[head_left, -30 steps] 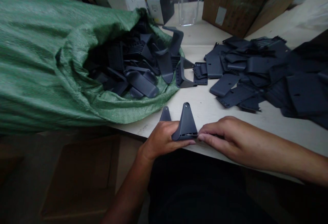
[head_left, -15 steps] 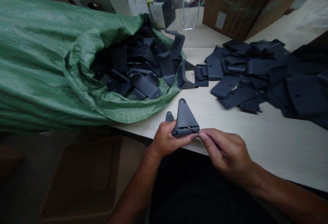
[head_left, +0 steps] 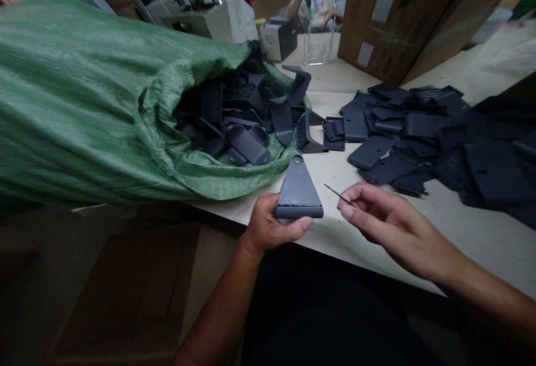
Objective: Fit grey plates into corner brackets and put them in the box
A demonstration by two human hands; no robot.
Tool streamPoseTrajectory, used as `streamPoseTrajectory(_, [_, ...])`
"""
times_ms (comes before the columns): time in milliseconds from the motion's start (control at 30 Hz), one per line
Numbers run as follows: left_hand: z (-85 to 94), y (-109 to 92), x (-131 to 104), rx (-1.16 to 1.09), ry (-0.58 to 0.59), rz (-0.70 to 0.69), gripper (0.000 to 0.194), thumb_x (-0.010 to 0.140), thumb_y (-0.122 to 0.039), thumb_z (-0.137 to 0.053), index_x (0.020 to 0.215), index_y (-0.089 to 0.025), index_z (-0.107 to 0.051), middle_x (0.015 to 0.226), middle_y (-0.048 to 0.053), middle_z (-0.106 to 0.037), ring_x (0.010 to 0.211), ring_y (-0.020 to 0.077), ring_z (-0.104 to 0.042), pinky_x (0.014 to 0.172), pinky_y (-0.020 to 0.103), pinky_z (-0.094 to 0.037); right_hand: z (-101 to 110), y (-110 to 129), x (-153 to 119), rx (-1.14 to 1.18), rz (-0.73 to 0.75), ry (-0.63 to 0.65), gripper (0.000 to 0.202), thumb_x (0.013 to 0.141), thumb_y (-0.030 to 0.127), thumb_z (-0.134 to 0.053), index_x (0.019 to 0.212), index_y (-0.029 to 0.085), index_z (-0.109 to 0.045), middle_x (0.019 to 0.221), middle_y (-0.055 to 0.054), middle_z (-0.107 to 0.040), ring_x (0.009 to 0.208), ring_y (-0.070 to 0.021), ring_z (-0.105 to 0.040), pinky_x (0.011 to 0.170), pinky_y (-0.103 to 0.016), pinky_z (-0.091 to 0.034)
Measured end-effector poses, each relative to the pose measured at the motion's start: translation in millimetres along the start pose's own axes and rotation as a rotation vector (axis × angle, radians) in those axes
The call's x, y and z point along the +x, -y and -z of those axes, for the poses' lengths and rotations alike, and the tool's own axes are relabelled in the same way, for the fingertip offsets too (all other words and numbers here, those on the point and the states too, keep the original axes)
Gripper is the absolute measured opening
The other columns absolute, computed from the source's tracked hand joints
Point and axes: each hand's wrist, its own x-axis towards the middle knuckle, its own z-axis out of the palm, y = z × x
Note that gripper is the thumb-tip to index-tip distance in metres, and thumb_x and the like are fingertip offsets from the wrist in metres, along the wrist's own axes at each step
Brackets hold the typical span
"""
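Observation:
A dark grey triangular plastic bracket [head_left: 298, 186], with a hole near its narrow tip, is gripped by my left hand [head_left: 268, 223] over the table's front edge. The thumb lies along its lower edge. To the right of it, apart from the bracket, my right hand [head_left: 379, 215] pinches a thin dark metal pick [head_left: 335, 191] between thumb and fingers. The pick's tip points toward the bracket. Beyond the bracket, similar dark plastic parts [head_left: 247, 142] fill the mouth of a green woven sack [head_left: 125, 114].
Flat dark plastic pieces [head_left: 389, 156] lie heaped on the pale table [head_left: 335, 170] at right. A cardboard box [head_left: 389, 25] and a clear plastic holder [head_left: 318, 47] stand behind. Another person's hand [head_left: 330, 15] shows at the back. A brown carton [head_left: 129, 288] sits below left.
My right hand has drawn the pick out of the bracket's slot and moved right. My left hand has turned the bracket slightly. The camera view has shifted.

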Motion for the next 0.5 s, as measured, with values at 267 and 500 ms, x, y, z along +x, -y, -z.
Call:
streamPoseTrajectory(267, [-14.8, -2, -5, -0.067, -0.047, -0.042, 0.048, 0.091, -0.062, -0.065, 0.100, -0.015, -0.076, 0.077, 0.005, -0.070, 0.066, 0.0199, -0.061, 0.062, 0.031, -0.051, -46, -8, 0, 0.037, 0.104, -0.129, 0.027, 0.093, 0.048, -0.081, 0.101, 0.023, -0.073, 0.069, 0.005, -0.042, 0.062, -0.0138, -0.041, 0.057, -0.027, -0.035])
streamPoseTrajectory(500, [-26.7, 4, -1, 0.010, -0.137, -0.131, 0.041, 0.089, -0.055, -0.065, 0.069, -0.020, -0.055, 0.057, -0.002, -0.043, 0.049, 0.0114, -0.034, 0.049, 0.028, -0.030, -63, -16, 2, 0.120, 0.086, -0.289, 0.030, 0.094, 0.051, -0.078, 0.092, 0.023, -0.069, 0.063, 0.007, -0.034, 0.052, -0.0112, -0.028, 0.047, -0.026, -0.024])
